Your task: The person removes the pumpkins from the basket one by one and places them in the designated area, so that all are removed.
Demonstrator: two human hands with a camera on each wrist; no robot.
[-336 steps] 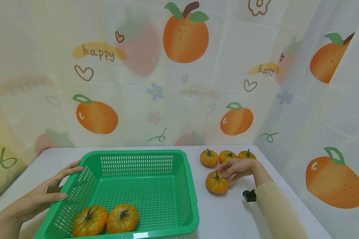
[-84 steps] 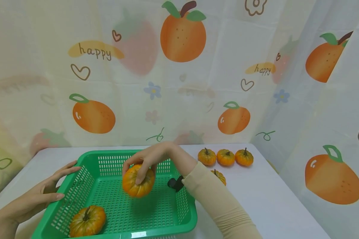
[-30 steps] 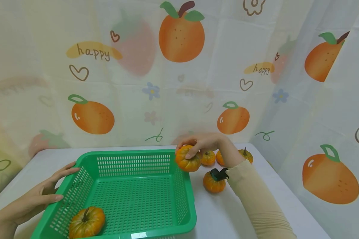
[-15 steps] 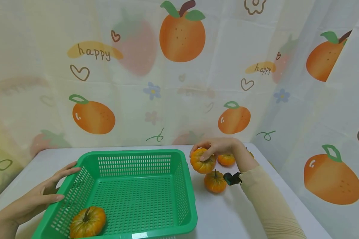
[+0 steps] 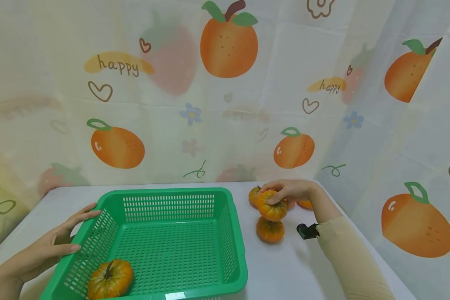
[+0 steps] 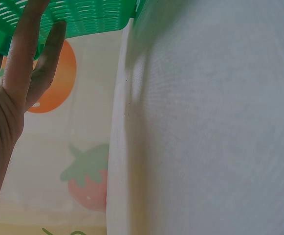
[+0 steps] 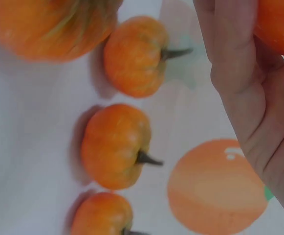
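Observation:
In the head view, my right hand (image 5: 293,190) holds a small orange pumpkin (image 5: 272,206) from above, fingers and thumb around it. The held pumpkin is directly over another pumpkin (image 5: 270,230) on the table and overlaps its top; whether they touch I cannot tell. My left hand (image 5: 46,252) rests on the left rim of a green plastic basket (image 5: 241,246), its fingers fairly straight. A single pumpkin (image 5: 110,280) sits in the basket's near left corner. In the right wrist view, the held pumpkin (image 7: 281,27) shows only partly beside the palm.
Behind the held pumpkin stands a row of three pumpkins, partly hidden in the head view; the right wrist view shows the middle pumpkin (image 7: 116,146) with its stem. A printed fruit curtain (image 5: 225,104) hangs behind the white table (image 5: 281,271).
One of two pumpkins has left the basket. My right hand has carried it rightward over the rim to above the front pumpkin on the table. My left hand has stayed at the rim.

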